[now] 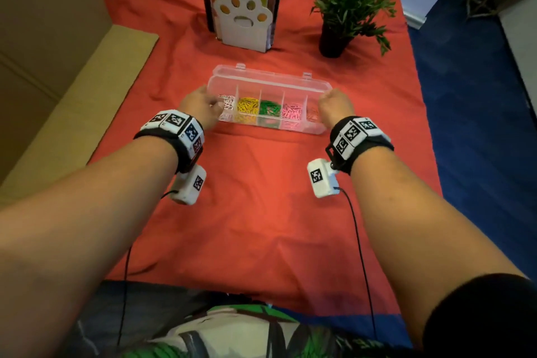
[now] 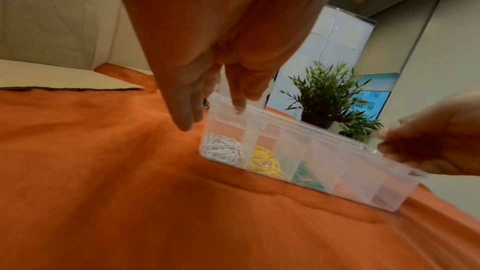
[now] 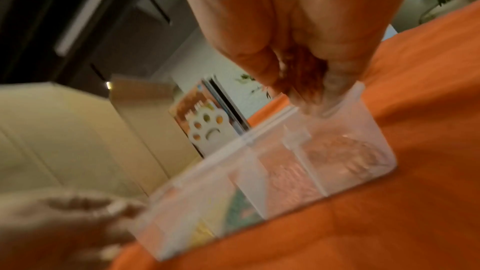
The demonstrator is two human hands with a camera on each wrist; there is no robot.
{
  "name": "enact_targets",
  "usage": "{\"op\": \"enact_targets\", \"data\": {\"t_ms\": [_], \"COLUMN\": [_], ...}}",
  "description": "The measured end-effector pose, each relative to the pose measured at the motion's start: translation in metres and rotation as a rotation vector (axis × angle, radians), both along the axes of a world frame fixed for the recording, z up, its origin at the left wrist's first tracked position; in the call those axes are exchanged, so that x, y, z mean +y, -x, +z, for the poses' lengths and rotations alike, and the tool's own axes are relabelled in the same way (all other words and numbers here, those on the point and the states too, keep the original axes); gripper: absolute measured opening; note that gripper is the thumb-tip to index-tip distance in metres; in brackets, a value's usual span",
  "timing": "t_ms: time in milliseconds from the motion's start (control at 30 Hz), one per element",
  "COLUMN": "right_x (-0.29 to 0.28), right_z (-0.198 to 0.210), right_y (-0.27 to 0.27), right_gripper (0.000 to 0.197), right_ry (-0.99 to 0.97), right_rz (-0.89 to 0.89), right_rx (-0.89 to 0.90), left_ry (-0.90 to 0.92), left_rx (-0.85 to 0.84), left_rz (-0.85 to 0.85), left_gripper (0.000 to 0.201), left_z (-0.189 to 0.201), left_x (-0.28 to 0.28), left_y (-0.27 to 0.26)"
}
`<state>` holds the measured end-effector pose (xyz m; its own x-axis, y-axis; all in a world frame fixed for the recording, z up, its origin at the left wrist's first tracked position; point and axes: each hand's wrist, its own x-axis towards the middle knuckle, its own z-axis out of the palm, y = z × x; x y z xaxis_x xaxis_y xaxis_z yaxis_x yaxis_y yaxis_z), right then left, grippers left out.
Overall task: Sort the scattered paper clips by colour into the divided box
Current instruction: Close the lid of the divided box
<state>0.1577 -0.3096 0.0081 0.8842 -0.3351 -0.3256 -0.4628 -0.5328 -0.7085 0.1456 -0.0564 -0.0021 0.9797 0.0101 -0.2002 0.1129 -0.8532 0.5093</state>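
Observation:
A clear divided box (image 1: 290,128) stands on the red cloth, its lid (image 1: 270,81) tilted forward over the compartments. From left to right these hold white (image 1: 228,102), yellow (image 1: 248,107), green (image 1: 270,109), pink (image 1: 292,112) and reddish (image 1: 312,114) paper clips. My left hand (image 1: 200,107) is at the box's left end; in the left wrist view its thumb and fingers (image 2: 185,118) hold the lid's corner. My right hand (image 1: 334,106) is at the right end, its bunched fingertips (image 3: 306,98) pinching the lid there. No loose clips show on the cloth.
Behind the box stand a white paw-shaped bookend with books (image 1: 242,17) and a potted plant (image 1: 345,6). Flat cardboard (image 1: 72,96) lies along the left side. The red cloth (image 1: 261,212) ends at the right on blue floor (image 1: 479,96).

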Motion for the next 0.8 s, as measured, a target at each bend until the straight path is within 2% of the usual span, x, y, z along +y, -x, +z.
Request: {"op": "enact_targets", "data": {"t_ms": [67,167,267,367,433,500,600,733,800], "right_x": [0.01,0.017,0.01,-0.009,-0.023,-0.029,-0.033,-0.039,-0.039], "right_z": [0.005,0.009,0.01,0.008,0.002,-0.003,-0.008,-0.018,-0.018], "right_y": [-0.001,-0.007,-0.011,-0.01,-0.014,-0.016,-0.016,-0.014,-0.012], "right_gripper": [0.034,0.034,0.032,0.038,0.04,0.037,0.036,0.06,0.073], "right_ry": [0.232,0.417,0.48,0.488,0.475,0.331,0.047,-0.322,-0.426], "right_rz": [0.144,0.293,0.271,0.099,0.05,0.043,-0.019,-0.174,-0.191], "right_rx": [0.059,0.157,0.114,-0.039,0.055,0.163,0.165,0.089,0.071], "left_ry": [-0.002,-0.042,-0.056,-0.049,-0.045,-0.046,-0.037,-0.053,-0.053], "left_rx": [0.018,0.056,0.068,0.093,0.099,0.103,0.097,0.088,0.085], "left_rz": [-0.005,0.003,0.023,0.018,0.019,0.022,0.035,0.024,0.026], "left_gripper": [0.032,0.027,0.026,0.025,0.025,0.026,0.026,0.027,0.026], "left_z": [0.001,0.002,0.005,0.006,0.007,0.007,0.007,0.007,0.007], "left_x": [0.003,0.005,0.005,0.007,0.007,0.006,0.006,0.006,0.005], "left_y": [-0.003,-0.007,-0.009,-0.011,-0.012,-0.011,-0.011,-0.012,-0.012]}}
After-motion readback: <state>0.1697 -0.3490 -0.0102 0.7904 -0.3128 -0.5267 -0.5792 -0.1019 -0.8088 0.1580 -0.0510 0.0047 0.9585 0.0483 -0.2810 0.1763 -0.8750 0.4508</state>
